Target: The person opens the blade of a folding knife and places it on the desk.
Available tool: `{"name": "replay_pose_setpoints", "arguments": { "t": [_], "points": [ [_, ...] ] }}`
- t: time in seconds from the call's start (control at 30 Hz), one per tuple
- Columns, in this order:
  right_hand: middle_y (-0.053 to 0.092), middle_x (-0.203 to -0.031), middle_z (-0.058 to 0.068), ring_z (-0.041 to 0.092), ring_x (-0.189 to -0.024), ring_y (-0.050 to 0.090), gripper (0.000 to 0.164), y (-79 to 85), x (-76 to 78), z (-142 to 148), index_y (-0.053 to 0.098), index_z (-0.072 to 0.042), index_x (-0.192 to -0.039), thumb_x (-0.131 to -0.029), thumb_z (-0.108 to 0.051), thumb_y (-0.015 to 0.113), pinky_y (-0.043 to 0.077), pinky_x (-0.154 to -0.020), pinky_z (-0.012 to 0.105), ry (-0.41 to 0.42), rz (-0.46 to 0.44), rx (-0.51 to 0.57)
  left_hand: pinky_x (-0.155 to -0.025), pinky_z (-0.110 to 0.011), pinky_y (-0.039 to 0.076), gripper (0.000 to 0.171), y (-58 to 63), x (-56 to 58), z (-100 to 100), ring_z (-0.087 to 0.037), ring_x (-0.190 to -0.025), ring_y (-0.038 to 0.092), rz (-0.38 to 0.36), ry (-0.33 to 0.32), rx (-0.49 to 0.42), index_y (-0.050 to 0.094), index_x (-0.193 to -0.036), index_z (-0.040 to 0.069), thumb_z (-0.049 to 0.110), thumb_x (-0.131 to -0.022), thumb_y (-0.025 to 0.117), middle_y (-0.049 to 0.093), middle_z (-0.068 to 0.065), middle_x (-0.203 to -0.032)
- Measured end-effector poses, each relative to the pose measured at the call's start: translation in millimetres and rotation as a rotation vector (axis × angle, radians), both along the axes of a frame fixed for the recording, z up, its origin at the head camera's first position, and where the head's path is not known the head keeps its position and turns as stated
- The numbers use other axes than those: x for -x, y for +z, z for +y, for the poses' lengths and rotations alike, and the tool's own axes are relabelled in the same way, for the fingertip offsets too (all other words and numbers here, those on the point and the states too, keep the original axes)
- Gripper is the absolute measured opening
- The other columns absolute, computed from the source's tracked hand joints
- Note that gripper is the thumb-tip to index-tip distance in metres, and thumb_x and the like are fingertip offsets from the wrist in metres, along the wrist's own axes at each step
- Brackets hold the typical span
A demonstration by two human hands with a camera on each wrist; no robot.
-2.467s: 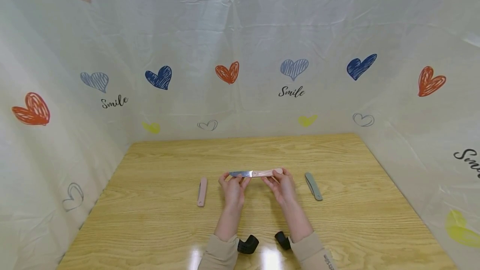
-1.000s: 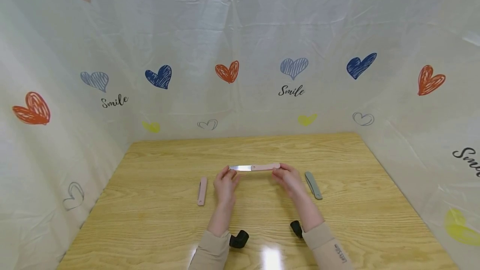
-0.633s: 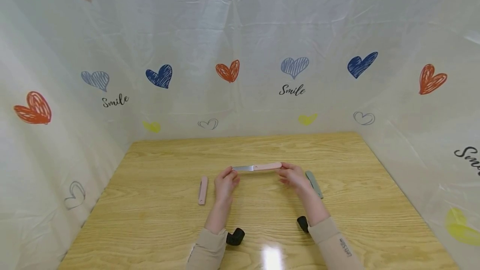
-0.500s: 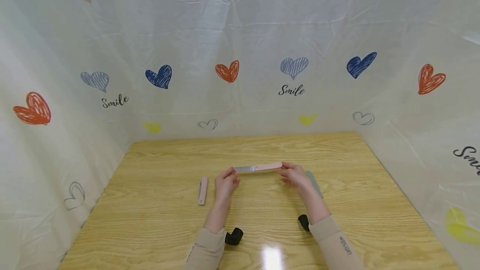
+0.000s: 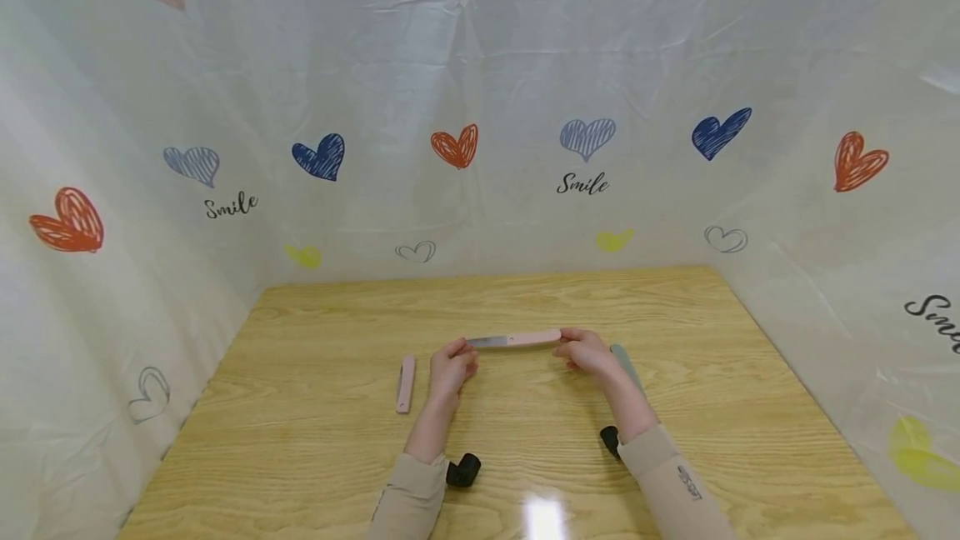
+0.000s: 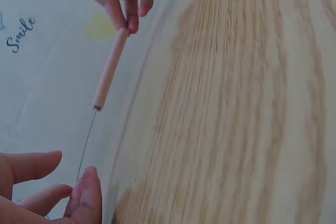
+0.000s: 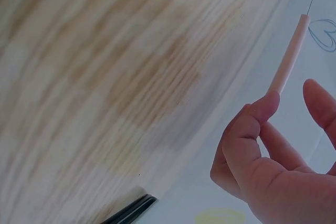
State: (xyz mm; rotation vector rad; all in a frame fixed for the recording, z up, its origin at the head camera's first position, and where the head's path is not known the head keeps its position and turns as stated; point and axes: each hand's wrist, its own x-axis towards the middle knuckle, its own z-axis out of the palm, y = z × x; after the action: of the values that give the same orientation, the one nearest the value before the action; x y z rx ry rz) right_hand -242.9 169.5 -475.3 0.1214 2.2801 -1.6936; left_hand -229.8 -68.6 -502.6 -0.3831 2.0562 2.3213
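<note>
Held knife unfolded: left hand pinches blade, right hand grips handle. Left-side knife folded; green knife half-hidden, state unclear.

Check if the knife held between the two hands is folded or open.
The knife is open: its metal blade extends straight out from the pink handle.

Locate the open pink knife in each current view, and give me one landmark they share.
Head: open pink knife below and slightly right of centre, blade leftward.
Left wrist: open pink knife in the left half, slanting, handle above blade.
Right wrist: open pink knife at upper right, blade above handle.
Shared landmark: the wooden table, beneath the knife in head, to its right in left wrist, to its left in right wrist.
</note>
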Motion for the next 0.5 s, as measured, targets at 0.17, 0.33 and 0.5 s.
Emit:
{"name": "replay_pose_setpoints", "arguments": {
  "t": [0.17, 0.33, 0.5],
  "points": [
    [0.057, -0.121, 0.023, 0.014, -0.069, 0.046, 0.060, -1.4, 2.0, 2.1, 0.036, 0.011, -0.144, -0.092, -0.005, 0.061, 0.046, -0.068, 0.027, 0.011, -0.027, -0.021, -0.086, -0.034, 0.057, 0.049, -3.0, 0.9, -1.7, -0.032, -0.106, 0.060, 0.004, -0.037, 0.040, 0.041, -0.134, -0.021, -0.007, -0.091, 0.059, 0.051, -0.033, -0.125],
    [0.048, -0.068, 0.001, 0.010, -0.048, 0.026, 0.065, -2.8, 3.6, 4.4, 0.032, 0.008, -0.148, -0.093, -0.009, 0.062, 0.031, -0.054, 0.026, 0.033, -0.069, 0.008, -0.084, -0.032, 0.058, 0.055, -6.2, 2.0, -2.4, -0.035, -0.111, 0.058, 0.013, -0.058, 0.081, 0.040, -0.136, -0.020, -0.002, -0.090, 0.064, 0.050, -0.034, -0.127],
    [0.033, -0.050, -0.004, 0.012, -0.045, 0.021, 0.069, -2.6, 3.4, 6.5, 0.026, 0.008, -0.150, -0.095, -0.013, 0.062, 0.022, -0.053, 0.028, 0.091, -0.074, 0.014, -0.078, -0.030, 0.058, 0.057, -9.2, 4.2, -2.4, -0.033, -0.107, 0.059, 0.031, -0.067, 0.145, 0.041, -0.135, -0.020, 0.000, -0.088, 0.067, 0.054, -0.031, -0.121]
  ]
}}
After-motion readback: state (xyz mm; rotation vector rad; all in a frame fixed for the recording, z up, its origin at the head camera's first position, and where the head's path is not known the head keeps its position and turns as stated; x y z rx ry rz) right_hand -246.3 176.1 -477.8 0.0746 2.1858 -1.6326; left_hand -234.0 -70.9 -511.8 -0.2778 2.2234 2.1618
